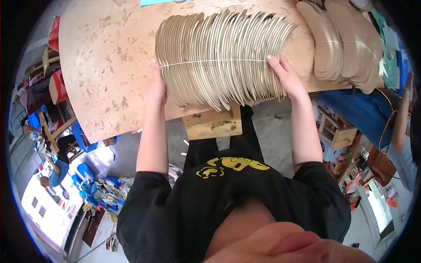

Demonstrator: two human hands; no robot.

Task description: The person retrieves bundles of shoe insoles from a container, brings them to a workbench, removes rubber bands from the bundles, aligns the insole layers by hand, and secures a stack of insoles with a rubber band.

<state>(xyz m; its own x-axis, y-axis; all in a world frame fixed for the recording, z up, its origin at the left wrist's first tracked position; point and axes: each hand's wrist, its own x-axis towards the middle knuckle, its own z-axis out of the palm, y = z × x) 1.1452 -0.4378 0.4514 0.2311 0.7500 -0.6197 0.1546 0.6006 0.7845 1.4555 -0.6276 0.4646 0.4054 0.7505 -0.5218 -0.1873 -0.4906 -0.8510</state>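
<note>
A long row of tan, insole-shaped pieces [219, 83] stands on edge at the front of the wooden table, with a thin white string running across it. My left hand [156, 85] presses against the left end of this bundle, its fingers mostly hidden behind the end piece. At the right end, my right hand [287, 78] grips the last pieces, the thumb lying on top near the string. Between them, my two hands hold the bundle from both ends. Its lower edge overhangs the table edge slightly.
Tied stacks of similar insoles [351, 44] lie on the table's right side. The wooden table [105, 65] has dark stains. A wooden stool or board [213, 125] is below its edge. Other people [57, 171] are at the far left and right.
</note>
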